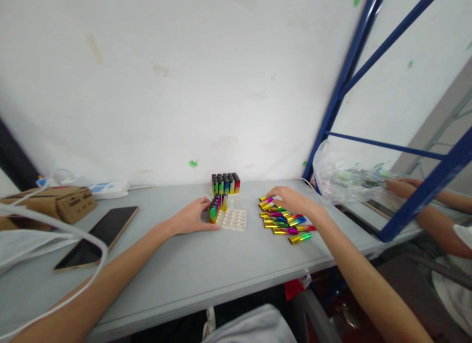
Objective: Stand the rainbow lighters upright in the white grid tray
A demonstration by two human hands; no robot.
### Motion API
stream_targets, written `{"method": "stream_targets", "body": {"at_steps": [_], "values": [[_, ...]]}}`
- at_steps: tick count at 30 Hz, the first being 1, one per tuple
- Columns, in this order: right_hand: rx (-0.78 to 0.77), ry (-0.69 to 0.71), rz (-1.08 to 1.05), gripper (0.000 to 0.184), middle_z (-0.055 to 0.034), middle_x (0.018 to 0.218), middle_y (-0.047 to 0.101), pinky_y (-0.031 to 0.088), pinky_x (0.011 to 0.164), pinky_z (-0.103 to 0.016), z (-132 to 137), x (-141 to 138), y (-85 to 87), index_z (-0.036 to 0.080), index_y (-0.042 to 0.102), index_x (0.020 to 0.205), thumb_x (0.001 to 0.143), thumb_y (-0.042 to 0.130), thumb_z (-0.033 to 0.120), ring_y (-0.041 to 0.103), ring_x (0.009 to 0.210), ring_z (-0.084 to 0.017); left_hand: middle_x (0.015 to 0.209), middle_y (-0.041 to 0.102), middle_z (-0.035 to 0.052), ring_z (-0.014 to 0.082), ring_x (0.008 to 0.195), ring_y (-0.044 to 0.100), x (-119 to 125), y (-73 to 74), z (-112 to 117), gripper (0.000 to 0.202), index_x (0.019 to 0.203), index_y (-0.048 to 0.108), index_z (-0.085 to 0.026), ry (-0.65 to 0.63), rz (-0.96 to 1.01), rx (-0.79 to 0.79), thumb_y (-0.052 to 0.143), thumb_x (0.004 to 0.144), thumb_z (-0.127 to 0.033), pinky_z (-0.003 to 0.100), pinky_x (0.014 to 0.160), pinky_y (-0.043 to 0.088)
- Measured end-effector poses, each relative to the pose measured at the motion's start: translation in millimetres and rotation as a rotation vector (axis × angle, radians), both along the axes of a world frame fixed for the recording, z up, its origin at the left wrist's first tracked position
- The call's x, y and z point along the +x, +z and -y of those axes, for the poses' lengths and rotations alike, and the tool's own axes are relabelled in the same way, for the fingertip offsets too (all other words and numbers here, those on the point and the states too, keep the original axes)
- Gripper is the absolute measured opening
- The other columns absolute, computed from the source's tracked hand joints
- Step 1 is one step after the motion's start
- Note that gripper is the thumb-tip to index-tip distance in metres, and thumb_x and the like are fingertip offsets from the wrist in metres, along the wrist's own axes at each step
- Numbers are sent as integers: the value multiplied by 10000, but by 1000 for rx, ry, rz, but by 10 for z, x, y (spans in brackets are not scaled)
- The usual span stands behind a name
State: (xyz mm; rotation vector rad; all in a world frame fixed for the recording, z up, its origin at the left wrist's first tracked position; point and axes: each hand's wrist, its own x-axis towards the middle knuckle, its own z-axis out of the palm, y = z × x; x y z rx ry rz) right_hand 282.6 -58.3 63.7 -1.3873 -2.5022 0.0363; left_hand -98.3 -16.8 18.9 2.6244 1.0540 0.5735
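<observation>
My left hand [190,216] curls around the left side of a white tray [234,225] with round sockets. Its thumb lies at the tray's front left corner, its fingers behind a few upright rainbow-metallic lighters [213,213] in the left part. Bare sockets show across the rest of the tray. To the right, my right hand [289,199] is at the back of a pile of loose shiny lighters [282,221] lying on their sides. Its fingers are bent together on a lighter [266,204] at the pile's far edge, partly hidden by the hand.
Behind the tray stands a full block of black-topped lighters [225,184] near the wall. A dark phone [99,237] and cardboard box [70,203] lie left, with a white cable across. A blue metal frame [334,100], plastic bag [341,181] and another person's arm [424,205] are right.
</observation>
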Motion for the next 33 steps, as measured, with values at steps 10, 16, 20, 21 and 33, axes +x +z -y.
{"method": "stream_targets", "body": {"at_steps": [10,16,20,21,33], "values": [[-182,-14,61,276,-119,1097,743,503,906,-326,-370,87,-208,164,750,1112,844,701,208,683,983,-248,1083,681,115,339,1017,660,-8,-35,-19,676,1023,725,-172,19,18,24,746,665,-745,422,915,548],[-167,-33,42,238,-110,1024,777,513,854,-302,-551,59,-108,150,776,1050,904,601,218,702,907,-230,1095,678,120,338,1024,657,-7,-19,-3,685,1040,719,-167,18,-1,28,739,676,-747,427,935,543],[-178,-10,112,206,-94,997,779,512,869,-291,-682,14,-161,172,793,988,807,694,168,693,943,-240,1106,671,122,336,1036,653,-13,-28,-13,696,1050,713,-163,21,-7,29,732,681,-754,423,943,538],[-177,-2,117,193,-100,1000,775,510,877,-292,-697,8,-162,165,790,974,796,716,180,689,965,-247,1106,671,124,336,1038,652,-13,-29,-14,698,1050,713,-160,20,-9,27,731,683,-753,421,944,537],[-173,25,-659,401,14,705,667,413,593,-250,-486,-445,8,173,653,960,833,695,551,527,582,-119,1086,666,111,336,1012,643,-8,-24,-10,685,1038,714,-185,9,49,-8,759,647,-746,428,920,533]]}}
